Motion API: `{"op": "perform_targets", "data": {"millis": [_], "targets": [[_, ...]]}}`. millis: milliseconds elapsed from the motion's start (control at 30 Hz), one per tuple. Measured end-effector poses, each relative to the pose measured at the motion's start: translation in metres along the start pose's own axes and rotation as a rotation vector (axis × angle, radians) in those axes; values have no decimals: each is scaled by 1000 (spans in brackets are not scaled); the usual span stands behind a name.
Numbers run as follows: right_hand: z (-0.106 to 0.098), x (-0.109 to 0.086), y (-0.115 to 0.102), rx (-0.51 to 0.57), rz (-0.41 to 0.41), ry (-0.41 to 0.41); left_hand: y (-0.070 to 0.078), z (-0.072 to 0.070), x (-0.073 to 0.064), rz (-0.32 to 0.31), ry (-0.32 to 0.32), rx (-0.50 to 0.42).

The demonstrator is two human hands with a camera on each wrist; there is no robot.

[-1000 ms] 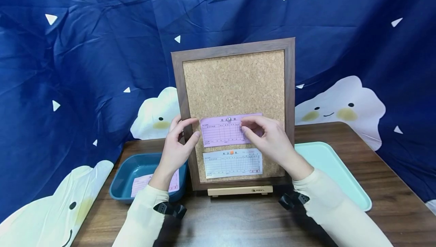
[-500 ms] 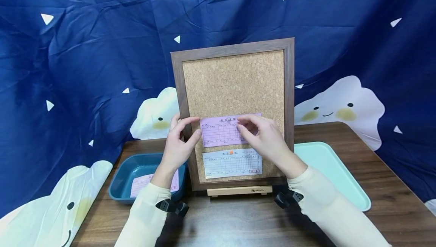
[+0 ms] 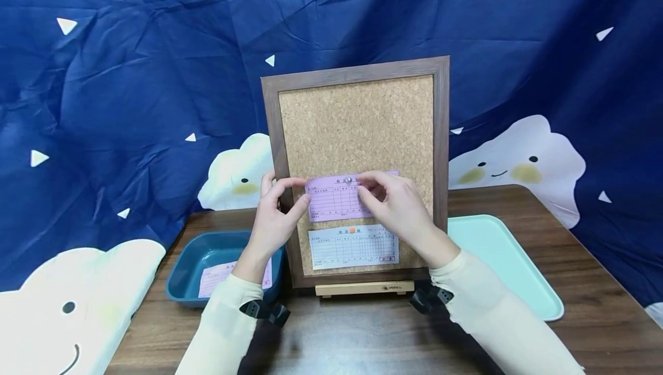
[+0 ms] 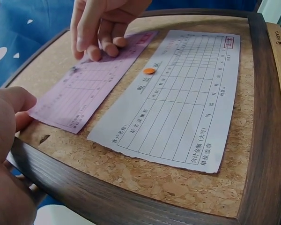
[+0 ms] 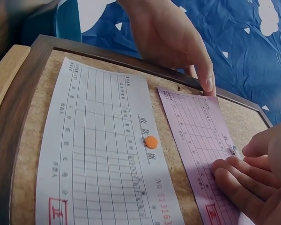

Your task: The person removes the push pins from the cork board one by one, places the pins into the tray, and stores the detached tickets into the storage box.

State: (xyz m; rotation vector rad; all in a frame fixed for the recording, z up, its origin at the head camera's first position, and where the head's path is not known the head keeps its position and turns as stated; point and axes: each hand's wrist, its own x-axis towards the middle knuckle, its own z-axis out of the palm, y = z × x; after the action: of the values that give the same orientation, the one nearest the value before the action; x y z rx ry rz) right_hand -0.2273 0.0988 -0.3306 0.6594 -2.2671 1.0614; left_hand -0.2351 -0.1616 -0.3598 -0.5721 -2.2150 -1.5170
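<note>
A framed corkboard (image 3: 357, 127) stands upright on a small wooden stand (image 3: 365, 289). On it a pink receipt slip (image 3: 331, 198) hangs from a silvery pushpin (image 3: 348, 179), above a white receipt slip (image 3: 354, 250) with an orange pushpin (image 3: 352, 230). My left hand (image 3: 273, 214) reaches around the board's left frame. Its index fingertip and thumb touch the pink slip's left edge; other fingers are behind the frame. My right hand (image 3: 401, 208) lies over the pink slip's right half, fingers loosely bent, index fingertip just right of the silvery pin. It covers part of the slip.
A dark teal bin (image 3: 191, 254) with another pink slip (image 3: 214, 277) in it stands left of the board. To the right lies a pale mint tray (image 3: 497, 266). A blue cloud-patterned cloth (image 3: 155, 104) hangs behind the wooden table (image 3: 352, 340).
My right hand has shifted left along the pink slip toward the silvery pin. My left fingertips have moved slightly right to the slip's left edge. The slips stay on the board.
</note>
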Motion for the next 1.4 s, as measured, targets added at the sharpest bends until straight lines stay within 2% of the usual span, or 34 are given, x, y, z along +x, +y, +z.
{"op": "perform_targets", "data": {"millis": [533,1067,1400], "targets": [[11,5,-8,14,60,49,-9,9,-3,13,23,1],[22,8,-13,0,83,103,-6,10,-2,-15,23,-6],[25,8,-16,-62,46,130,-6,10,-2,-15,23,1]]}}
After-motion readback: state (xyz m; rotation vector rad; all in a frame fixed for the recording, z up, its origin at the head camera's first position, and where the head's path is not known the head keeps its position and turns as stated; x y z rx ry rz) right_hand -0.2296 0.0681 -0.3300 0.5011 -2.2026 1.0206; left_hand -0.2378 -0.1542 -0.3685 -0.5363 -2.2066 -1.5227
